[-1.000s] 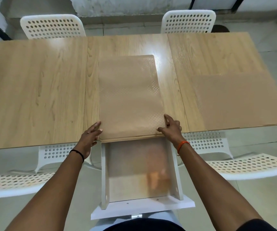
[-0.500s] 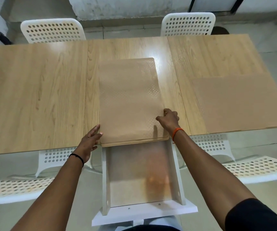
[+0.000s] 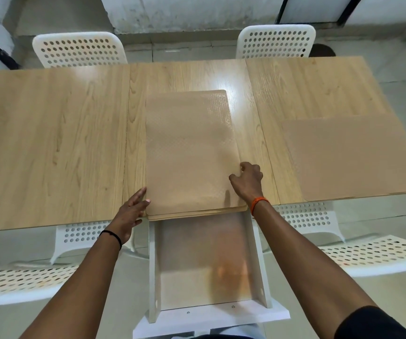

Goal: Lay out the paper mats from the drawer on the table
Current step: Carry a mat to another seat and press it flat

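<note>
While the left hand [image 3: 133,211] has kept its place at the near left corner of the stack of paper mats [image 3: 191,152], the right hand [image 3: 248,179] has travelled up the stack's right edge, from the near right corner a second ago to a point further along that side. Judged from this, the person is working to separate the top mat from those beneath, so that a single sheet can be drawn off.

The stack lies lengthwise on the middle of the tabletop [image 3: 50,143], its near end overhanging the table edge just above the open drawer [image 3: 206,263]; at least two layers show at that near end. One mat [image 3: 348,157] is already laid flat on the right part of the tabletop, well apart from the stack.

The right fingers [image 3: 244,166] are curled narrow at the edge, thumb resting on top of the upper sheet; whether they have actually pinched a sheet cannot be told. The left fingers [image 3: 140,195] are extended and flat, touching the stack's left edge and steadying it (no grasp).

The drawer appears empty of mats.
</note>
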